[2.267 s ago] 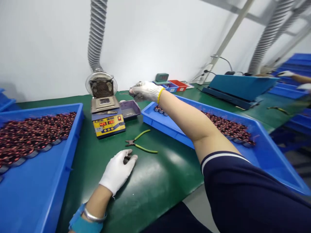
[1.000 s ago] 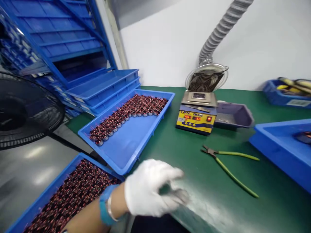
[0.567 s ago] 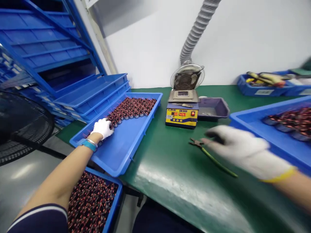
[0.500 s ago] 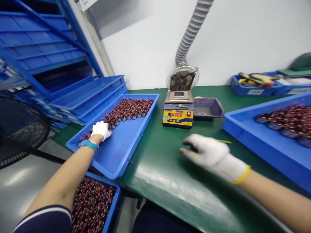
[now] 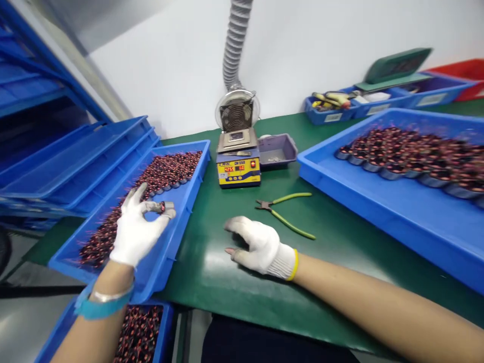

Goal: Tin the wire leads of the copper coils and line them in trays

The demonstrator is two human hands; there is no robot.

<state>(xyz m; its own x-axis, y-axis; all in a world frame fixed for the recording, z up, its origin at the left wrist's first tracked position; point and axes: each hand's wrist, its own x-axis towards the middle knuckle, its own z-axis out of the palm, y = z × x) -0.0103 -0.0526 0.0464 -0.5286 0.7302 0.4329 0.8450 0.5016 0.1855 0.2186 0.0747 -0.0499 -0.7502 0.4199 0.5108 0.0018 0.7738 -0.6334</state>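
Note:
My gloved left hand point(image 5: 138, 227) pinches a small round component point(image 5: 166, 206) with a silvery side between thumb and finger. It is raised over the left blue tray point(image 5: 183, 201), where many like parts with copper-red wires point(image 5: 162, 174) stand packed in rows. My gloved right hand point(image 5: 257, 247) hovers over the green table, thumb and fingers apart, with nothing between them. Close by lie cutting pliers point(image 5: 278, 206) with green handles, their handles spread. Behind them stands a yellow and blue solder pot point(image 5: 239, 171) with a lit red display.
A purple bin point(image 5: 278, 151) sits beside the pot, under a grey duct hose point(image 5: 236, 45). On the right, another blue tray point(image 5: 363, 201) holds rows of parts. Small blue bins point(image 5: 328, 113) line the wall. A filled blue crate point(image 5: 166, 327) stands below the table edge.
My left hand has lifted from the tray's rows with one component. My right hand has moved left, away from the pliers, which now show fully. The camera view has turned right.

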